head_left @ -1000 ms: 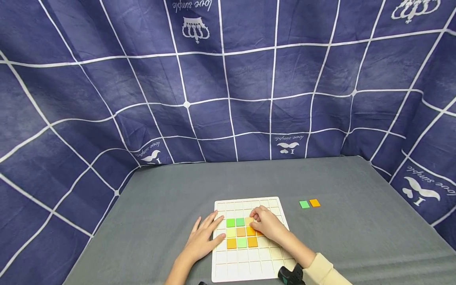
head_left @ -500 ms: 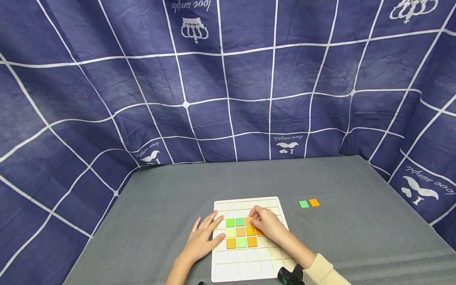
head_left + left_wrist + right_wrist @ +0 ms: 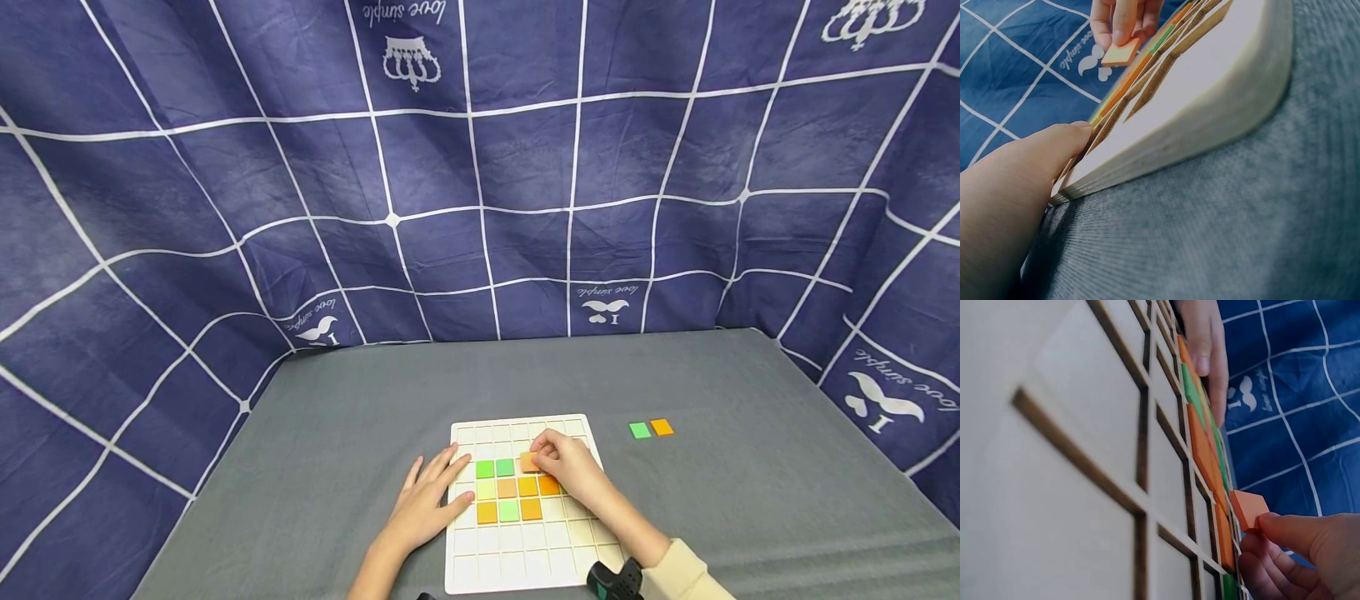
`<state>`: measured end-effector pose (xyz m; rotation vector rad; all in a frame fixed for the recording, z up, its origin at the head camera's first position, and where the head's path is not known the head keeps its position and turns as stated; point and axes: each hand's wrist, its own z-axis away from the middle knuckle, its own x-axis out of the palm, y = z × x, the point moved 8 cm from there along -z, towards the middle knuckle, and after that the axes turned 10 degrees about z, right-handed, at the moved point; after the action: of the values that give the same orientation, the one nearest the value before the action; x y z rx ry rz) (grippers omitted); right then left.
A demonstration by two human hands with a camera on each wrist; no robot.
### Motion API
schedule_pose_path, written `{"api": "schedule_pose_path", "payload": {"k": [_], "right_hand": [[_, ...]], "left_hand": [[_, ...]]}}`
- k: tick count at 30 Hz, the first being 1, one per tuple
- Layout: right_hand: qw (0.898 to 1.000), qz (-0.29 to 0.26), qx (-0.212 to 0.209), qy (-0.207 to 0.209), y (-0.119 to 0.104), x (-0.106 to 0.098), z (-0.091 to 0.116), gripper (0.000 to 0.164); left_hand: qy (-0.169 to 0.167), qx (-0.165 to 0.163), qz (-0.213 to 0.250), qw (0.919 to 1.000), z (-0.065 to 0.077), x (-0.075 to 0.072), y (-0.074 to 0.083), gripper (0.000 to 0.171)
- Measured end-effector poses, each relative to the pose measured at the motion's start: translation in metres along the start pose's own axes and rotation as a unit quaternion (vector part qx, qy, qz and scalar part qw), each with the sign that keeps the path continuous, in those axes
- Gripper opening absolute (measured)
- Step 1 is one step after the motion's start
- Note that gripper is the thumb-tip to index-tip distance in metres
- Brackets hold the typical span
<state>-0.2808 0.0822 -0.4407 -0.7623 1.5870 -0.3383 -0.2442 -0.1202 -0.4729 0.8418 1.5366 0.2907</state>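
Observation:
A light orange square tile (image 3: 529, 462) is pinched between the thumb and fingers of my right hand (image 3: 572, 468). In the right wrist view the tile (image 3: 1249, 509) is tilted and raised above the grid. Below it lies the cream gridded board (image 3: 510, 567), with green, yellow and orange tiles set in its middle cells. An orange tile (image 3: 549, 485) sits just under my right hand. My left hand (image 3: 423, 504) lies with fingers spread on the board's left edge. The left wrist view shows its thumb (image 3: 1063, 140) against that edge.
A loose green tile (image 3: 640, 430) and a loose orange tile (image 3: 662, 427) lie on the grey cloth (image 3: 360, 400) to the right of the board. A blue checked curtain (image 3: 525, 167) hangs behind and at both sides.
My right hand has lifted the light orange tile from its place in the far row and shifted it slightly right. The left hand stays where it was.

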Motion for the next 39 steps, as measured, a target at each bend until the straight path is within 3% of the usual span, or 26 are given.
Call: {"api": "schedule_pose_path", "payload": {"k": [19,30,39], "right_hand": [[0.990,-0.091,0.109,0.014,0.037,-0.030,0.007,0.004],[0.991,-0.071,0.109,0.029,0.064,-0.058,0.010,0.010],[0.993,-0.011,0.104,0.051,0.097,-0.097,0.010,0.013]], "left_hand": [[0.005,-0.002,-0.007,1.0000,-0.001,0.000,-0.002,0.057],[0.003,0.003,-0.009,1.0000,-0.001,0.000,0.000,0.056],[0.001,0.004,-0.002,1.0000,-0.001,0.001,-0.001,0.057]]}}
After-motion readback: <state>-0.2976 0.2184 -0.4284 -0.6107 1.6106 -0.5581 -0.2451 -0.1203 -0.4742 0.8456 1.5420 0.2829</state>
